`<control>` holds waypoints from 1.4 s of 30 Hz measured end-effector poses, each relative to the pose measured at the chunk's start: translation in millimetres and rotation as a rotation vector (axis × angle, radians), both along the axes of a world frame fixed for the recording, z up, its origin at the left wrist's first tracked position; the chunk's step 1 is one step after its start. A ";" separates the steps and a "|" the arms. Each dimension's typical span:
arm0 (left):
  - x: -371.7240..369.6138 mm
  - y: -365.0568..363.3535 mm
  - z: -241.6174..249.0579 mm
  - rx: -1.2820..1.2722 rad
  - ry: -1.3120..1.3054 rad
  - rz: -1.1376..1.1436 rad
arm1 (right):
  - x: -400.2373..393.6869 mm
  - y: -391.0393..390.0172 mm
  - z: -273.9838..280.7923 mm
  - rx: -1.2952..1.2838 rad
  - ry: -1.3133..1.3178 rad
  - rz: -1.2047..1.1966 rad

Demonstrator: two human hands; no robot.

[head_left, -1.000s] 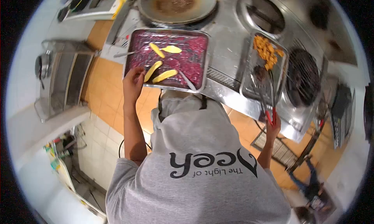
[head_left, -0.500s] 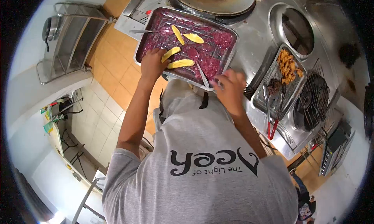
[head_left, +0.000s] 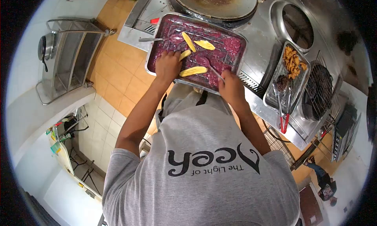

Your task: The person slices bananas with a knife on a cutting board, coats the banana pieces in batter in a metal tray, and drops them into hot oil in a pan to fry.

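Observation:
A metal tray (head_left: 240, 53) holds a purple, wet-looking mixture with several yellow slices on it. My left hand (head_left: 169, 65) reaches over the tray's left part, its fingers closed at a yellow slice (head_left: 185, 54). Another yellow slice (head_left: 193, 71) lies just right of that hand. My right hand (head_left: 232, 88) is closed round the handle end of a spoon (head_left: 213, 68), whose bowl rests in the purple mixture. A second spoon (head_left: 152, 39) lies across the tray's left edge.
Beyond the tray is a large wok (head_left: 214, 4). To the right, a smaller tray (head_left: 271, 96) holds fried pieces (head_left: 292, 63) and red-handled tongs (head_left: 285, 122), beside a burner with a wire rack (head_left: 320, 88). A metal shelf (head_left: 72, 55) stands left. Another person (head_left: 326, 184) is at lower right.
My right hand has closed on the spoon's handle, where before it was beside it with fingers apart. My left hand remains at the yellow slice. The view has shifted slightly.

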State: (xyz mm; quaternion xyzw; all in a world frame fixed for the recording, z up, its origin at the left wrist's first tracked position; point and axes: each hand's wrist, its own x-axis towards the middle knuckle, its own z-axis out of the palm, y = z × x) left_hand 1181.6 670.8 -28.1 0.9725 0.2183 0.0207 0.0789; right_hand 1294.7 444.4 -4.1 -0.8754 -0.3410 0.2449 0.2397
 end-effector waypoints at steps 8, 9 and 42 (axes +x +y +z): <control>4.6 20.7 23.6 -0.268 0.120 0.103 | 6.8 16.3 13.8 -0.029 0.041 -0.023; 0.5 26.5 22.9 -0.386 0.060 0.131 | 5.0 21.4 15.9 -0.002 0.027 -0.015; -100.5 33.3 27.6 -1.877 -0.843 0.794 | -4.4 101.9 -16.2 -0.057 0.197 0.763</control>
